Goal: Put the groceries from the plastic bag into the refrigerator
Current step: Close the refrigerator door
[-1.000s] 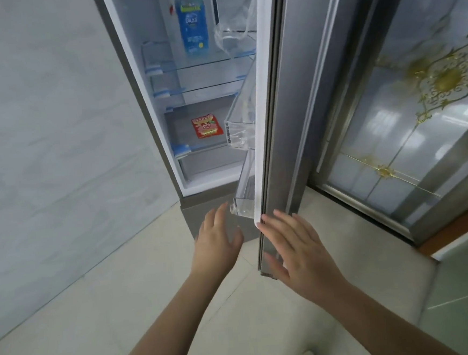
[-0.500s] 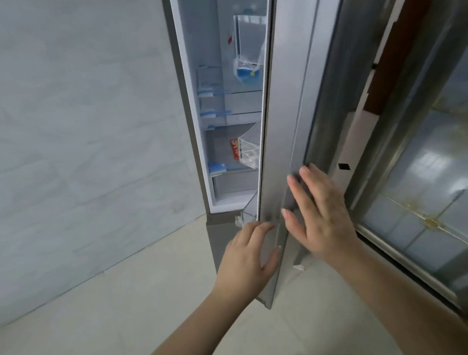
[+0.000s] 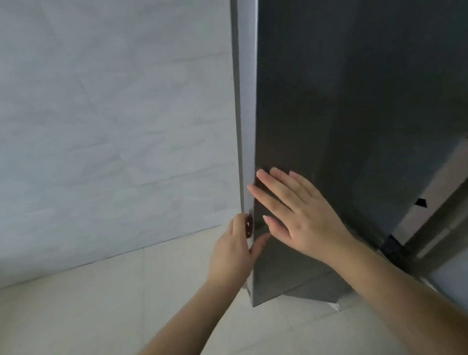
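The grey refrigerator door (image 3: 347,98) fills the right half of the view and looks shut or nearly shut; nothing of the inside shows. My right hand (image 3: 297,214) lies flat against the door's dark front, fingers spread, near its lower left edge. My left hand (image 3: 233,250) is at the door's left edge (image 3: 246,120), fingers curled around the corner and thumb on the front. Neither hand holds any grocery. No plastic bag and no groceries are in view.
A pale grey tiled wall (image 3: 96,118) stands directly left of the refrigerator. Light floor tiles (image 3: 85,329) spread below. A metal-framed glass door (image 3: 455,232) runs along the lower right.
The refrigerator door has swung toward the cabinet until the shelves, bottle and red packet went out of sight. My right hand slid flat onto the door front; my left hand moved to its edge.
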